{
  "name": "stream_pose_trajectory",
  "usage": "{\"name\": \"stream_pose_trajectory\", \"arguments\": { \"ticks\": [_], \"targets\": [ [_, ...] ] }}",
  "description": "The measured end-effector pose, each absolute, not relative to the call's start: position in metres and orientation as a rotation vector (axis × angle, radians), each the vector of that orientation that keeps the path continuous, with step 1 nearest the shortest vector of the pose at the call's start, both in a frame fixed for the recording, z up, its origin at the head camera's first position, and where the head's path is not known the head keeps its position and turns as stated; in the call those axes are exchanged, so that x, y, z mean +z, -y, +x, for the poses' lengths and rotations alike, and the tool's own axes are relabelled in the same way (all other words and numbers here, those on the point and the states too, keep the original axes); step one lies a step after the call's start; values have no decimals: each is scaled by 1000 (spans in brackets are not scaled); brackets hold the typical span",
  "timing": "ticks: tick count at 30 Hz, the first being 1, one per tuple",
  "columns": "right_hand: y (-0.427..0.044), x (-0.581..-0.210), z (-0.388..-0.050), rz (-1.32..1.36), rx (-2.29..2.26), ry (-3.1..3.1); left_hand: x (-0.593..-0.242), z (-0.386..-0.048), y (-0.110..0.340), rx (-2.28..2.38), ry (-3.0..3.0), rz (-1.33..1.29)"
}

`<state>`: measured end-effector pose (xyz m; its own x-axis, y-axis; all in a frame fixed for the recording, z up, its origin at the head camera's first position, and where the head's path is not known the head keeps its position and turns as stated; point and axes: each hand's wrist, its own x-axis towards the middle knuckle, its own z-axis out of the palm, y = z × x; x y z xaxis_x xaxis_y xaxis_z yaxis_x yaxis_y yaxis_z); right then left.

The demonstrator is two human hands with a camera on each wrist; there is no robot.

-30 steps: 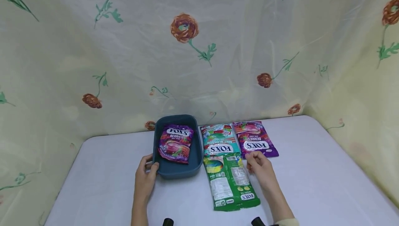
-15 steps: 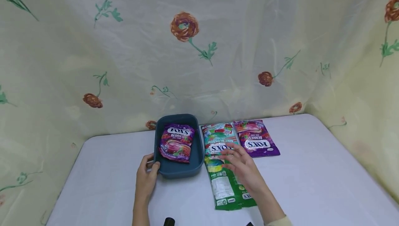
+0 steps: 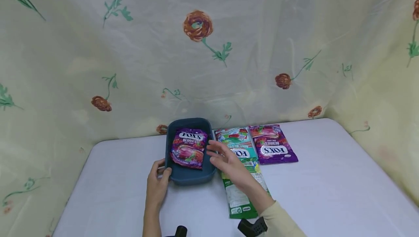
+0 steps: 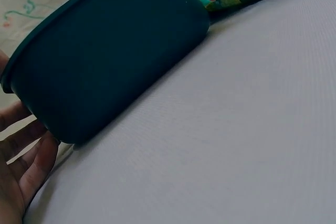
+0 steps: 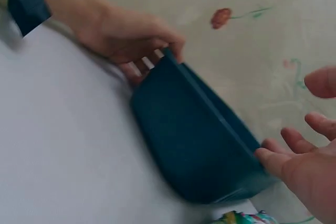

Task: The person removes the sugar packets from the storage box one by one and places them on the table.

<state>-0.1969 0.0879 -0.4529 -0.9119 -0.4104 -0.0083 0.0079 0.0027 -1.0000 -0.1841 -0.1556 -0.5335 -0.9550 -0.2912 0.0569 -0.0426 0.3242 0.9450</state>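
Note:
A dark blue rectangular plastic tub (image 3: 193,179) stands on the table with a purple Fox's Berries candy bag (image 3: 189,149) lying inside. At the tub's near left corner, my left hand (image 3: 157,184) holds the rim, its thumb over the edge and its fingers along the outer wall (image 4: 105,56). My right hand (image 3: 230,164) is at the tub's right rim with loosely spread fingers and nothing in them; a fingertip appears to meet the rim in the right wrist view. Below that hand, a green Fox's bag (image 3: 242,202) and a teal mint blossom bag (image 3: 245,149) are partly covered.
Another purple Berries bag (image 3: 275,148) lies to the right of the teal one. A white table (image 3: 327,179) carries everything, and a flowered curtain (image 3: 147,48) hangs along its back edge. Dark wrist devices (image 3: 252,227) show at the bottom.
My right hand has left the bags' right side and moved leftward over them to the tub's rim, its fingers opening out. The left hand stays on the tub; the view has shifted slightly.

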Motion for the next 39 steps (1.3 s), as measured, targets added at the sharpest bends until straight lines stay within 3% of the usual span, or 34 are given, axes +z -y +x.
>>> {"name": "stream_pose_trajectory", "arguments": {
  "ticks": [39],
  "targets": [
    [-43,-449,-228,-143,-1750,-2177,-533,-185,156,-1694,2372,315]
  ]
}}
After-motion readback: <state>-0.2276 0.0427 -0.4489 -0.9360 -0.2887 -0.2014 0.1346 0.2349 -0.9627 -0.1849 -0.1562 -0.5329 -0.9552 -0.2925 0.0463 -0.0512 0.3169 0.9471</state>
